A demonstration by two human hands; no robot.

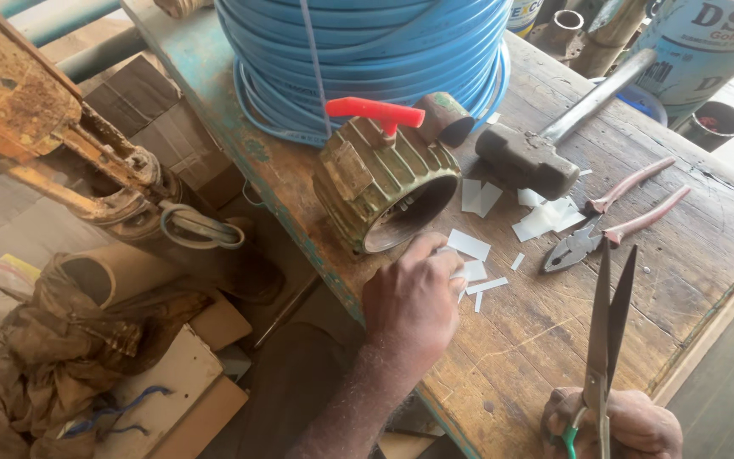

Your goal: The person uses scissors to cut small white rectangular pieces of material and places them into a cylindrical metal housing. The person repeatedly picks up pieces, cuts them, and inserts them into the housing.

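Note:
My left hand [411, 299] rests on the wooden workbench [545, 340] with its fingers closed on a small white paper strip [469, 272]. It lies just below a ribbed greenish metal motor housing [384, 189] with a red-handled tool [377, 110] stuck on top. My right hand [630, 425] at the bottom right grips a pair of long scissors [609, 327], blades pointing up and slightly apart. More white paper pieces [545, 217] lie scattered between the housing and the pliers.
A hammer [527, 160] and red-handled pliers [613, 223] lie on the bench's right half. A big coil of blue hose [367, 51] stands at the back, tins [698, 42] beyond. Left of the bench are a rusty machine part [61, 144], rags and cardboard.

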